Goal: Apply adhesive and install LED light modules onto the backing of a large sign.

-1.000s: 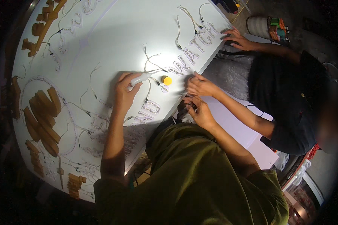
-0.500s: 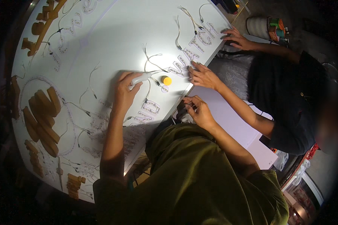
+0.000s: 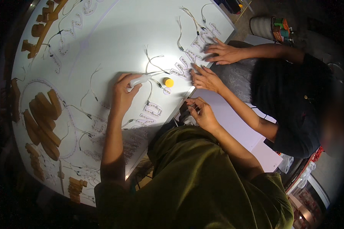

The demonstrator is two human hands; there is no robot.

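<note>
My left hand [image 3: 123,91] is closed around a small white squeeze bottle [image 3: 140,80], held over the white table with its narrow tip pointing right. To the right of the tip stands a round yellow cap [image 3: 168,82]. Just below the cap lies a small disc [image 3: 167,91] with a wire. My right hand [image 3: 203,114] hovers by the table's near edge, its thumb and fingers curled together; whatever they may hold is too small to make out. Flat letter shapes [image 3: 181,68] dotted with small light modules lie beyond the cap, and more such letters [image 3: 151,110] lie nearer me.
Across the corner, a person in black rests one hand [image 3: 208,79] and the other hand [image 3: 225,52] on the row of letters. Brown wooden-looking pieces [image 3: 42,118] lie on the left. Thin wires [image 3: 91,87] trail over the table. Wire spools [image 3: 262,26] stand at the far right.
My left hand has drawn slightly left with the bottle, away from the letters. The other person's far hand has slid left onto the letters, which have shifted slightly. My right hand stays put.
</note>
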